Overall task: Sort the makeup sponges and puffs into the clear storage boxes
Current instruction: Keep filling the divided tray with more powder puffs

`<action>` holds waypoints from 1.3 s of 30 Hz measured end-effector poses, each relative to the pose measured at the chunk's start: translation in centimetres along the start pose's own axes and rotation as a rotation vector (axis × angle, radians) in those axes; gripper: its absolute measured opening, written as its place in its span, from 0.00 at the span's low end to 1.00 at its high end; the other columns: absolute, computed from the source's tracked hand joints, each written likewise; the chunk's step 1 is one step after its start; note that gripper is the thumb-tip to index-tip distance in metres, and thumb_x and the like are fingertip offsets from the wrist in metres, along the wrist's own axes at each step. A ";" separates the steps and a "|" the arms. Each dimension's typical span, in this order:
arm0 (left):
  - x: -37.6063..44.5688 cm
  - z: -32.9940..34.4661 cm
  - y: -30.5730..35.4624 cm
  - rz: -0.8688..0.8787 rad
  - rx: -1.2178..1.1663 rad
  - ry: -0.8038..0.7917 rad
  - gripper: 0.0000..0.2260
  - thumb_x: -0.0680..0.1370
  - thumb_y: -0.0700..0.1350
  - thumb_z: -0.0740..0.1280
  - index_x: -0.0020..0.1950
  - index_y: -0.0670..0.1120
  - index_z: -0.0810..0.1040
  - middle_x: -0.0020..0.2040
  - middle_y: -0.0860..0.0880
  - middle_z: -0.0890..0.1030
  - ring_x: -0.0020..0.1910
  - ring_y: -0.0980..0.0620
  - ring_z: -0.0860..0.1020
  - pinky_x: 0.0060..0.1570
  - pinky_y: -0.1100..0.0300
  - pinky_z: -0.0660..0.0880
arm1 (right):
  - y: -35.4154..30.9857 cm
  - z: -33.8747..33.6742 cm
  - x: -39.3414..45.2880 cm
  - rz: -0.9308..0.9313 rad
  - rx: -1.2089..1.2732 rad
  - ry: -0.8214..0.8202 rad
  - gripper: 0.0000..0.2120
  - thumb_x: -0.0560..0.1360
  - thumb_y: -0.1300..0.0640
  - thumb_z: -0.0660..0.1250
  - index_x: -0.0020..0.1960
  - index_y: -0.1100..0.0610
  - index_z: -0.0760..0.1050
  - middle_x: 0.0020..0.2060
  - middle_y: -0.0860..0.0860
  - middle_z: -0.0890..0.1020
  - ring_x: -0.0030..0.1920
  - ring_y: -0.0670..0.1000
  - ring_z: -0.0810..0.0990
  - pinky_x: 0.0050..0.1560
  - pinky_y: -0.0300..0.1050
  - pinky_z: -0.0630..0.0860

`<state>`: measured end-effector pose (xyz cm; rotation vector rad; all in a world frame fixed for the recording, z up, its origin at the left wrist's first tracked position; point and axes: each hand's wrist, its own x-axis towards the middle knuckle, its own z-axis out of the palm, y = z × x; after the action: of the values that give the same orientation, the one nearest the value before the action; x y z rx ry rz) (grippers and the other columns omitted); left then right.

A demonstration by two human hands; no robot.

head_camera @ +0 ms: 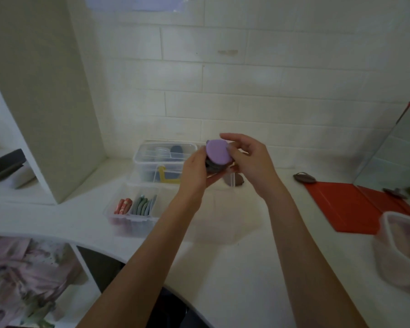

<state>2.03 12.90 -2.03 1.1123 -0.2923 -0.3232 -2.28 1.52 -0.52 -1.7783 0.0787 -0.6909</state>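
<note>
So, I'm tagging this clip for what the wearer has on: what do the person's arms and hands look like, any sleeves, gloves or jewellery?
Both forearms are bare right down to the bottom edge of the picture, so no sleeves show. The left hand and the right hand wear no gloves. I see no rings, watch or bracelets on the fingers or wrists, though the picture is somewhat soft.

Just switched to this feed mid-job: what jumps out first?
Both hands, left hand and right hand, hold a stack of puffs topped by a purple puff above the counter. Behind and left sit the clear storage boxes; a red-framed mirror stands at right.
</note>
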 end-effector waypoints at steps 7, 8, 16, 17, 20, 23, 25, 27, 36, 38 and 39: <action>-1.3 -8.1 3.9 0.313 0.309 0.132 0.18 0.79 0.34 0.60 0.65 0.52 0.71 0.55 0.42 0.79 0.48 0.48 0.82 0.36 0.63 0.79 | -2.4 3.5 -1.0 -0.108 -0.040 -0.241 0.11 0.75 0.70 0.64 0.50 0.58 0.80 0.42 0.51 0.81 0.39 0.41 0.80 0.40 0.33 0.76; -1.7 -9.4 4.4 0.328 0.388 0.141 0.19 0.79 0.36 0.61 0.66 0.55 0.69 0.53 0.44 0.80 0.47 0.50 0.82 0.35 0.63 0.78 | -2.6 4.2 -1.1 -0.153 -0.105 -0.275 0.12 0.74 0.70 0.64 0.48 0.56 0.81 0.41 0.50 0.82 0.39 0.40 0.79 0.41 0.30 0.74; -3.0 -12.4 5.3 0.279 0.565 0.168 0.15 0.77 0.42 0.67 0.62 0.49 0.71 0.47 0.50 0.83 0.32 0.50 0.83 0.21 0.64 0.70 | -2.5 8.1 -1.9 -0.261 -0.442 -0.529 0.15 0.72 0.68 0.65 0.41 0.50 0.83 0.40 0.44 0.83 0.42 0.41 0.78 0.40 0.29 0.68; -3.1 -12.3 5.3 0.282 0.573 0.159 0.14 0.77 0.41 0.67 0.61 0.48 0.72 0.47 0.49 0.83 0.31 0.49 0.83 0.21 0.64 0.70 | -2.2 8.2 -1.9 -0.249 -0.468 -0.554 0.15 0.71 0.69 0.65 0.40 0.51 0.84 0.38 0.43 0.83 0.41 0.40 0.77 0.40 0.29 0.68; -3.3 -11.8 5.0 0.285 0.592 0.128 0.13 0.76 0.38 0.68 0.60 0.46 0.73 0.45 0.50 0.83 0.28 0.52 0.81 0.22 0.66 0.71 | -1.6 8.5 -2.0 -0.227 -0.557 -0.612 0.12 0.71 0.66 0.69 0.40 0.49 0.84 0.41 0.43 0.80 0.44 0.43 0.77 0.46 0.37 0.73; -3.3 -11.7 4.8 0.269 0.659 0.085 0.12 0.75 0.37 0.69 0.58 0.45 0.74 0.44 0.49 0.82 0.29 0.55 0.82 0.26 0.66 0.74 | -1.1 9.0 -2.4 -0.200 -0.649 -0.632 0.08 0.72 0.61 0.71 0.41 0.49 0.84 0.42 0.43 0.75 0.44 0.48 0.75 0.48 0.45 0.75; -3.1 -12.0 4.6 0.236 0.704 0.059 0.09 0.75 0.37 0.68 0.54 0.45 0.76 0.42 0.50 0.82 0.31 0.56 0.82 0.29 0.66 0.76 | -0.9 9.2 -2.6 -0.179 -0.649 -0.620 0.08 0.72 0.62 0.70 0.41 0.50 0.84 0.39 0.41 0.75 0.40 0.47 0.74 0.46 0.45 0.74; -2.9 -12.2 4.6 0.205 0.713 0.044 0.05 0.76 0.38 0.68 0.50 0.46 0.77 0.40 0.50 0.83 0.31 0.56 0.82 0.30 0.67 0.76 | -0.7 9.3 -2.6 -0.163 -0.652 -0.573 0.09 0.72 0.62 0.69 0.40 0.48 0.83 0.37 0.42 0.77 0.36 0.44 0.72 0.43 0.45 0.74; -2.6 -12.6 4.3 0.111 0.719 0.080 0.06 0.75 0.42 0.69 0.49 0.43 0.74 0.38 0.48 0.84 0.31 0.54 0.82 0.33 0.65 0.76 | -0.7 9.9 -3.0 -0.101 -0.738 -0.519 0.11 0.67 0.52 0.74 0.42 0.46 0.71 0.39 0.42 0.81 0.42 0.43 0.78 0.48 0.47 0.74; -2.7 -12.5 4.4 0.090 0.729 0.076 0.07 0.76 0.43 0.68 0.50 0.43 0.73 0.39 0.48 0.83 0.30 0.55 0.82 0.31 0.67 0.76 | -0.7 10.1 -3.2 -0.094 -0.761 -0.507 0.13 0.67 0.50 0.74 0.41 0.48 0.70 0.39 0.42 0.80 0.45 0.46 0.78 0.50 0.50 0.74; -2.7 -12.5 4.5 0.087 0.741 0.081 0.07 0.76 0.44 0.68 0.50 0.43 0.72 0.39 0.49 0.83 0.29 0.56 0.81 0.30 0.68 0.75 | -0.8 10.1 -3.2 -0.093 -0.779 -0.506 0.12 0.67 0.50 0.74 0.41 0.48 0.70 0.38 0.42 0.79 0.45 0.47 0.78 0.51 0.51 0.73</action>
<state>4.86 26.04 -3.32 1.8298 -0.4017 -0.0834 -0.25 11.73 -2.71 -2.6729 -0.0936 -0.2526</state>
